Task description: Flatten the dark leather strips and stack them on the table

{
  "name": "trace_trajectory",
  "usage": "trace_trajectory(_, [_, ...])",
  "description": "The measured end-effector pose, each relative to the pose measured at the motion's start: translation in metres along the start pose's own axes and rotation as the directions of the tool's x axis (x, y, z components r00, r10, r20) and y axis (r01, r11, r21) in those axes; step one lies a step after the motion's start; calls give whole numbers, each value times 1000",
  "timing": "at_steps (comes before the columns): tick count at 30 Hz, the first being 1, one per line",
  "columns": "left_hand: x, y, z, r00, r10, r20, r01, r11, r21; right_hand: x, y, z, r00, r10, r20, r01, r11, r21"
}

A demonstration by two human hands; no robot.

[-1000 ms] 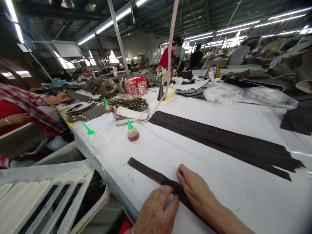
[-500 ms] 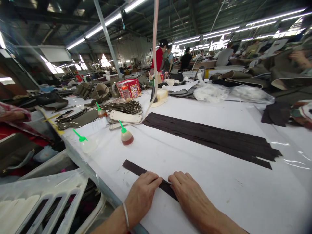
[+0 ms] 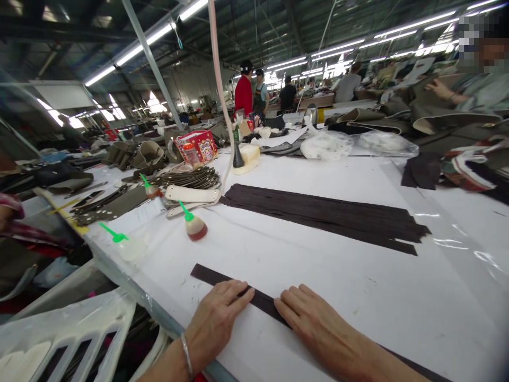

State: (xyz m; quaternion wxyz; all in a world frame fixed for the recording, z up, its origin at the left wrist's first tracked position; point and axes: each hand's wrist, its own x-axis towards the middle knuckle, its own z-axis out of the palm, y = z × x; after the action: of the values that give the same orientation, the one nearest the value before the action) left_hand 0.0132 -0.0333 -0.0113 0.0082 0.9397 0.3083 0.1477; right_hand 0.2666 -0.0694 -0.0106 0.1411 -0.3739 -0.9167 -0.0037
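A long dark brown strip (image 3: 260, 300) lies flat on the white table (image 3: 302, 265) near its front edge. My left hand (image 3: 217, 318) presses on the strip with fingers stretched out flat, a bangle on its wrist. My right hand (image 3: 310, 318) rests flat on the same strip just to the right, fingers extended. The strip runs on under my right forearm. A stack of similar dark strips (image 3: 322, 215) lies farther back across the table.
Two glue bottles with green nozzles (image 3: 193, 225) (image 3: 123, 243) stand left of centre. Beige and olive leather pieces (image 3: 191, 185) pile up behind them, with a red box (image 3: 196, 146). A white plastic crate (image 3: 67, 334) sits below left. A hose (image 3: 220, 101) hangs down. People work at the back and far right.
My left hand slid forward onto the strip and flattened beside my right hand. The view swung to the right, bringing a co-worker at the far right into sight.
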Motion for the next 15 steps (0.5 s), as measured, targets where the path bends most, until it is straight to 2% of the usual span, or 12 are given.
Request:
trace_trajectory(6, [6, 1, -3, 1000, 8, -23, -8, 1000, 17, 0, -3, -1, 1000, -4, -24, 2, 998, -57])
trace_trajectory(10, [10, 1, -2, 998, 60, -30, -61, 998, -18, -3, -4, 0, 1000, 5, -17, -7, 996, -87])
trace_trajectory(15, [11, 1, -5, 994, 95, 51, -94, 995, -11, -9, -5, -2, 999, 6, -33, -10, 994, -110])
